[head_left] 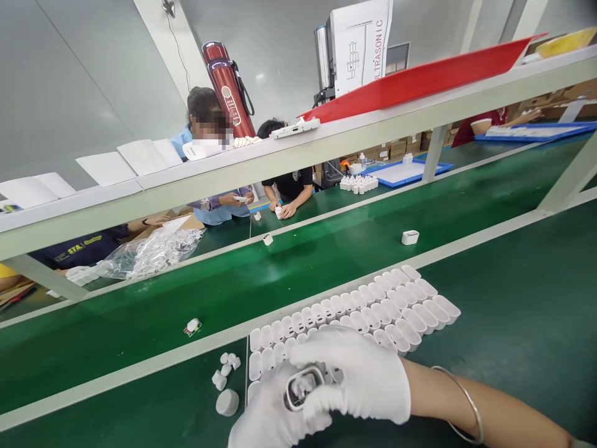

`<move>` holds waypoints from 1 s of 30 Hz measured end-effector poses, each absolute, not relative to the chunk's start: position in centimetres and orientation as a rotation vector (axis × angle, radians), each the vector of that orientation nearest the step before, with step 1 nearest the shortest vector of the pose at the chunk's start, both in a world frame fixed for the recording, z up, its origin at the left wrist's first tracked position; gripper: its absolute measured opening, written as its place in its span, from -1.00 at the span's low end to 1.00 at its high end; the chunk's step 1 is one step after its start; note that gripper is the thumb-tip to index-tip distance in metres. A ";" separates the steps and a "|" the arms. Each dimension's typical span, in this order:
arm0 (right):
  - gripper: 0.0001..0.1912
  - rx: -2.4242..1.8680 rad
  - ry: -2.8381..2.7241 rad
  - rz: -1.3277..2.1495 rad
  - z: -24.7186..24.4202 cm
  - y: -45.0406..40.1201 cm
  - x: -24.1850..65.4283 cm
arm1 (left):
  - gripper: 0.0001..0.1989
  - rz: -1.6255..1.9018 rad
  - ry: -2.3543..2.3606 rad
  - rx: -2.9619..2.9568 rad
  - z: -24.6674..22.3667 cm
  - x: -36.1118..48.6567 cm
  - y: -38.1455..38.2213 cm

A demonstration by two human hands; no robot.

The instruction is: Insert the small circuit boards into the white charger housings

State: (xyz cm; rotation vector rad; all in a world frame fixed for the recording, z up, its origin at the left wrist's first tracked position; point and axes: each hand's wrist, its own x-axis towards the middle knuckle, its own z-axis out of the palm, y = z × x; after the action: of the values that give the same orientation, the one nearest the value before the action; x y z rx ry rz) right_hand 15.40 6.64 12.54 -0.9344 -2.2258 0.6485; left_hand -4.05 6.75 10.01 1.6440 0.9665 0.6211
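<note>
At the bottom middle, my left hand (275,407) in a white glove is closed around a small white oval housing (304,387), its open end facing up with grey and white parts inside. My right hand (359,373), gloved in white too, reaches over from the right, its fingers closed on the housing's rim and side. Just beyond both hands stand rows of white oval cups (368,311), partly covered by the gloves. To the left lie several small white pieces (226,367) and a round white cap (227,402).
A green conveyor (326,242) crosses behind the cups, carrying a white cup (410,237) and a small part with a green board (192,326). Above runs a shelf (280,162) with a red tray (420,78) and a red flask (228,90). Several people work beyond.
</note>
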 end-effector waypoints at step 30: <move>-0.73 -0.875 -2.233 1.023 11.3 7.8 16.5 | -0.64 0.326 1.052 1.847 10.2 -3.0 5.6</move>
State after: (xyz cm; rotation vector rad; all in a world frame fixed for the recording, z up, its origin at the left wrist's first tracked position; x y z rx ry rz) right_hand 16.48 7.84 11.32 -0.8745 -2.2335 1.0227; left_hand -3.03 5.57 10.17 1.8473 1.0521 0.3264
